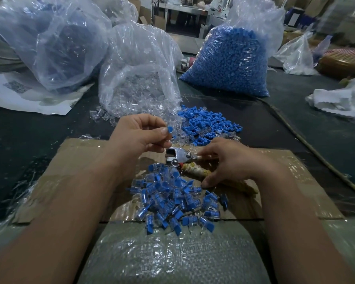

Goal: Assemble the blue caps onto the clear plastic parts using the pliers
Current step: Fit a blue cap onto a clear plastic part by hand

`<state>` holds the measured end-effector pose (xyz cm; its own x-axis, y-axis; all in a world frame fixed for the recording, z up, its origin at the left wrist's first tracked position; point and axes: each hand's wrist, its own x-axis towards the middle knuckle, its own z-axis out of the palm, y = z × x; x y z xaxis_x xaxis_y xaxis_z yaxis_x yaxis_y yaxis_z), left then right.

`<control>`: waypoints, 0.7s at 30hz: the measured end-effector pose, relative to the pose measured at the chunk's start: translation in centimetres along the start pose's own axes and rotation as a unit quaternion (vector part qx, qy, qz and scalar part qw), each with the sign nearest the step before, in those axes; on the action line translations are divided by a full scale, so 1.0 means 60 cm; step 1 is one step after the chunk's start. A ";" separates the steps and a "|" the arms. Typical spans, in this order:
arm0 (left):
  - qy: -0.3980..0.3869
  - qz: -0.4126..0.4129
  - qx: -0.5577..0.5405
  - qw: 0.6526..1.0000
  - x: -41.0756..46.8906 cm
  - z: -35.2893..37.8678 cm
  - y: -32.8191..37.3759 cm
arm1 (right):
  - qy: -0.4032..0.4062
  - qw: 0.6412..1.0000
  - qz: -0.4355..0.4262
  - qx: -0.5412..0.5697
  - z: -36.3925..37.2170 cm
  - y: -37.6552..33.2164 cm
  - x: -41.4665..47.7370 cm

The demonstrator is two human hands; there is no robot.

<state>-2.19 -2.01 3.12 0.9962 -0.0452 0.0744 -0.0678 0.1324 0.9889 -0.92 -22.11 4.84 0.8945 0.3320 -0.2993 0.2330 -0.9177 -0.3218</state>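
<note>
Here, the left hand (143,136) pinched 1 blue cap (169,129) just above the pliers (177,157), whose wrapped handles the right hand (230,162) gripped on the cardboard (74,160), so the cap likely needed seating square on one of the clear parts (103,117) before a gentle squeeze.

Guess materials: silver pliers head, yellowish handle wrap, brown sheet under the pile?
Silver pliers head: bare metal, probably steel, bright glints. Yellowish handle wrap: seemingly wound cloth or tape, matte, banded. Brown sheet: cardboard, matte, with glossy tape strips.
</note>
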 end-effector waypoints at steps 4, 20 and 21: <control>0.001 -0.005 0.006 1.000 0.001 0.000 0.001 | 0.030 0.999 -0.024 -0.005 0.001 -0.005 0.002; 0.054 0.026 -0.021 0.998 0.002 0.000 0.001 | 0.295 0.955 -0.035 -0.025 0.003 0.004 0.015; 0.057 0.033 -0.017 0.998 0.002 0.002 0.000 | 0.316 0.948 -0.033 -0.011 0.002 0.003 0.014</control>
<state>-2.08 -2.10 3.14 0.9896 0.0767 0.1217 -0.1331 0.1658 0.9771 -0.17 -21.96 4.39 0.9257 0.1982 0.3221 0.2986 -0.9058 -0.3006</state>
